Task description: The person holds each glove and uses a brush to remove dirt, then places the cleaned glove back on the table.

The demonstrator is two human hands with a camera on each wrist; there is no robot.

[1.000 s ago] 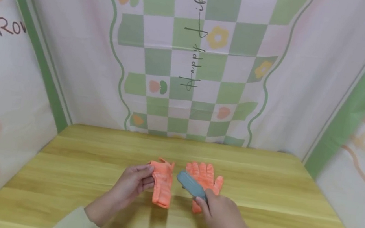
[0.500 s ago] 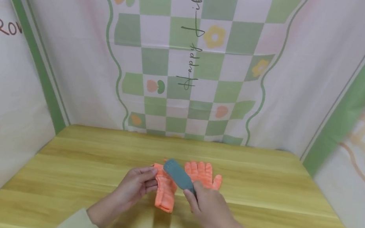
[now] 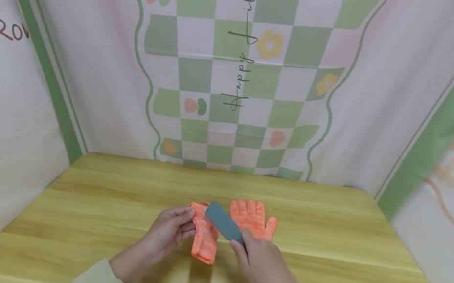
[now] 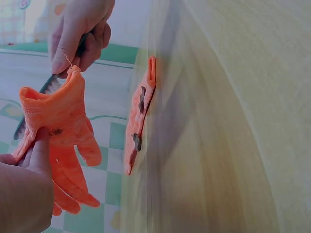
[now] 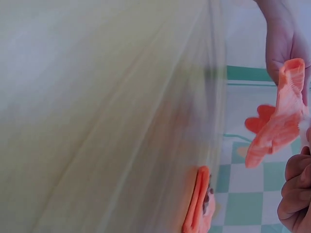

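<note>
My left hand [image 3: 168,231] pinches an orange knitted glove [image 3: 204,244] by its edge, holding it above the table. In the left wrist view that glove [image 4: 58,116] hangs with its fingers downward and has a dark smudge near my thumb. My right hand [image 3: 263,263] grips a grey-blue brush [image 3: 223,221], its head against or just over the held glove; bristles show behind the glove in the left wrist view. A second orange glove [image 3: 248,218] lies on the table beyond my right hand, with dark marks on it [image 4: 137,142].
The wooden table [image 3: 115,173] reaches back to a curtain [image 3: 193,131] with green and white checks. More printed curtains [image 3: 32,130] stand along the left and right sides.
My right hand has moved left with the brush, from beside the held glove to over it. The held glove has shifted slightly right.
</note>
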